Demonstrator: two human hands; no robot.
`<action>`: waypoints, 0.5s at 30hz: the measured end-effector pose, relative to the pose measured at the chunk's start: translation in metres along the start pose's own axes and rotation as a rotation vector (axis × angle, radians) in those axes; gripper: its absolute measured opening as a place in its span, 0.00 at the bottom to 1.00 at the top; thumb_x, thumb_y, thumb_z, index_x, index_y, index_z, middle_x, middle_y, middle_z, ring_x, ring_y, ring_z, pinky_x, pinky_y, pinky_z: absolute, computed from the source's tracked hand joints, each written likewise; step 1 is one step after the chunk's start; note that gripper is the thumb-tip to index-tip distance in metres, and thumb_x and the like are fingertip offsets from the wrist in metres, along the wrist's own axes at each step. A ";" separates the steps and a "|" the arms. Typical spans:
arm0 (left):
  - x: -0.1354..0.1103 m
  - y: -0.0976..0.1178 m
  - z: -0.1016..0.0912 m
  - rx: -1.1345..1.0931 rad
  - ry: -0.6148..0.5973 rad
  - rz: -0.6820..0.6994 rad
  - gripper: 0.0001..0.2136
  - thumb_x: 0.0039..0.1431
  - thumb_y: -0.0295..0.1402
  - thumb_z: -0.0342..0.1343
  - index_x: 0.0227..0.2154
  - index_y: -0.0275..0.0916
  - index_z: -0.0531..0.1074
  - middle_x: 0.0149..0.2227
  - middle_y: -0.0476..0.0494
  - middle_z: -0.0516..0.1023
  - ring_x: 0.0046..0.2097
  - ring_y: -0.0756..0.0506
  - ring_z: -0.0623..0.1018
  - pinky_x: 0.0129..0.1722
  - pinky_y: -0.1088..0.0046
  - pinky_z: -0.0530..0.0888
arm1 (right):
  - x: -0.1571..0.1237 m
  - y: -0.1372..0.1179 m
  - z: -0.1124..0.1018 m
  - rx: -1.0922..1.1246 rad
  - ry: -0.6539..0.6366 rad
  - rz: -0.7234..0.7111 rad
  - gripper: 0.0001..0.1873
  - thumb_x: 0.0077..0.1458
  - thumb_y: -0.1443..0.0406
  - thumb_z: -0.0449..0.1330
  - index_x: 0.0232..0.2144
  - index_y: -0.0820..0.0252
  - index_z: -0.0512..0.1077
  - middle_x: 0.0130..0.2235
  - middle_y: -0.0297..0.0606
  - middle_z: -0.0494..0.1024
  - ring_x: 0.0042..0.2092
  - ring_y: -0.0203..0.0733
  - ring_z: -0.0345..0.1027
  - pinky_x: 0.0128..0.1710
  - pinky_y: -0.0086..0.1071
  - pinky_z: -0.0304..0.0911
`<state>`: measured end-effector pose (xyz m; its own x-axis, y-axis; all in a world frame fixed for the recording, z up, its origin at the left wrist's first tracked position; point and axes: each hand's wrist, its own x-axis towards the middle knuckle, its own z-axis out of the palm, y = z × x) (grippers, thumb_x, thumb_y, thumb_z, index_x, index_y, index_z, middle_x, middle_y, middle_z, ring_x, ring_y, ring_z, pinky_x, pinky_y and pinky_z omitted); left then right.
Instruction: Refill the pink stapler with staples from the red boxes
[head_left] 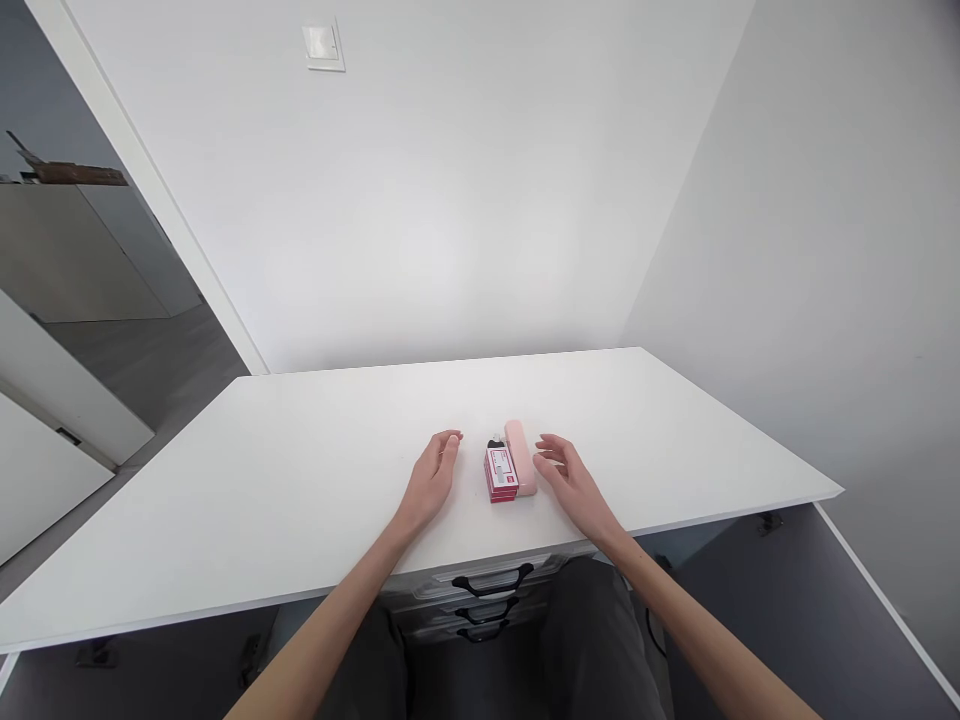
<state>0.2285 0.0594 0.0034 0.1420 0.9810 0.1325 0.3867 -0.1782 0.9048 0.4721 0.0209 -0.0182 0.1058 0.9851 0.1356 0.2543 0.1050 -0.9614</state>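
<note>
A small red box of staples (501,474) lies on the white table (315,480) near its front edge, with a pink stapler (520,456) lying right beside it. My left hand (435,474) rests on the table a little left of the box, fingers loosely apart and holding nothing. My right hand (564,470) hovers just right of the stapler, fingers spread and curved toward it, apart from it by a small gap.
A drawer unit with black handles (491,582) stands under the table between my legs. White walls close in behind and on the right. A light switch (323,45) sits high on the back wall. An open doorway (90,330) lies to the left.
</note>
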 end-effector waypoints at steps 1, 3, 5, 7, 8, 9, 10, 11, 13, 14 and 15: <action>-0.001 -0.001 -0.001 -0.045 -0.006 -0.003 0.22 0.72 0.52 0.40 0.55 0.45 0.69 0.63 0.41 0.72 0.64 0.41 0.70 0.66 0.59 0.64 | -0.003 -0.001 0.005 0.026 -0.005 0.004 0.31 0.62 0.46 0.56 0.62 0.51 0.62 0.64 0.45 0.68 0.63 0.52 0.64 0.60 0.47 0.64; -0.001 -0.001 0.001 -0.213 -0.006 -0.037 0.23 0.72 0.52 0.40 0.58 0.44 0.67 0.66 0.41 0.69 0.68 0.42 0.66 0.68 0.59 0.60 | -0.007 -0.002 0.014 0.077 -0.008 0.038 0.33 0.64 0.45 0.53 0.66 0.48 0.59 0.67 0.43 0.65 0.67 0.52 0.60 0.63 0.49 0.62; -0.001 0.000 0.011 -0.390 0.005 -0.101 0.26 0.72 0.52 0.38 0.62 0.43 0.64 0.70 0.40 0.62 0.71 0.43 0.61 0.70 0.61 0.57 | -0.009 -0.004 0.022 0.094 -0.010 0.078 0.33 0.66 0.44 0.48 0.68 0.46 0.57 0.69 0.40 0.63 0.69 0.52 0.57 0.65 0.50 0.61; 0.000 0.002 0.025 -0.473 0.007 -0.147 0.30 0.71 0.54 0.35 0.66 0.42 0.60 0.72 0.40 0.55 0.72 0.44 0.57 0.71 0.63 0.55 | -0.009 -0.006 0.029 0.083 -0.012 0.106 0.34 0.67 0.43 0.45 0.69 0.46 0.54 0.70 0.39 0.60 0.70 0.51 0.55 0.66 0.50 0.59; 0.001 0.003 0.033 -0.491 0.008 -0.162 0.32 0.71 0.56 0.34 0.68 0.42 0.58 0.73 0.41 0.53 0.73 0.44 0.55 0.71 0.63 0.55 | -0.009 -0.007 0.032 0.075 -0.018 0.112 0.36 0.66 0.43 0.46 0.70 0.47 0.52 0.71 0.40 0.58 0.71 0.50 0.53 0.67 0.50 0.58; 0.002 0.004 0.040 -0.501 0.008 -0.173 0.33 0.70 0.57 0.33 0.68 0.43 0.57 0.74 0.42 0.50 0.73 0.44 0.53 0.72 0.63 0.54 | -0.010 -0.008 0.035 0.064 -0.020 0.111 0.38 0.66 0.43 0.48 0.71 0.49 0.50 0.72 0.41 0.56 0.71 0.51 0.52 0.68 0.49 0.57; 0.003 0.005 0.047 -0.515 0.007 -0.183 0.34 0.69 0.58 0.32 0.69 0.44 0.56 0.74 0.43 0.49 0.74 0.45 0.51 0.72 0.63 0.53 | -0.011 -0.009 0.037 0.048 -0.018 0.104 0.41 0.64 0.44 0.51 0.72 0.50 0.47 0.72 0.42 0.54 0.72 0.51 0.50 0.68 0.50 0.56; 0.004 0.007 0.053 -0.529 0.005 -0.193 0.35 0.69 0.59 0.32 0.69 0.44 0.55 0.74 0.45 0.48 0.74 0.45 0.51 0.72 0.64 0.52 | -0.012 -0.010 0.040 0.023 -0.009 0.087 0.44 0.62 0.44 0.55 0.72 0.52 0.45 0.73 0.43 0.51 0.72 0.53 0.49 0.68 0.51 0.55; 0.005 0.011 0.063 -0.557 -0.001 -0.210 0.36 0.68 0.60 0.30 0.69 0.44 0.55 0.74 0.45 0.49 0.74 0.45 0.51 0.72 0.64 0.53 | -0.014 -0.011 0.045 -0.049 0.022 0.031 0.50 0.58 0.46 0.61 0.73 0.54 0.43 0.73 0.46 0.49 0.72 0.56 0.47 0.68 0.52 0.54; 0.005 0.013 0.066 -0.569 -0.002 -0.218 0.37 0.67 0.61 0.30 0.69 0.44 0.55 0.74 0.45 0.49 0.74 0.44 0.52 0.72 0.64 0.53 | -0.014 -0.012 0.047 -0.087 0.038 0.000 0.52 0.57 0.48 0.62 0.73 0.55 0.43 0.73 0.46 0.49 0.72 0.58 0.46 0.68 0.53 0.54; 0.006 0.016 0.070 -0.578 -0.001 -0.226 0.38 0.67 0.62 0.30 0.69 0.44 0.55 0.74 0.46 0.50 0.73 0.44 0.52 0.72 0.64 0.54 | -0.015 -0.012 0.049 -0.118 0.047 -0.028 0.52 0.56 0.49 0.63 0.73 0.55 0.44 0.73 0.46 0.50 0.72 0.59 0.46 0.68 0.53 0.54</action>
<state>0.2988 0.0568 -0.0099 0.1155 0.9894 -0.0880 -0.1487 0.1048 0.9833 0.4203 0.0118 -0.0200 0.1411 0.9742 0.1759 0.3686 0.1132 -0.9227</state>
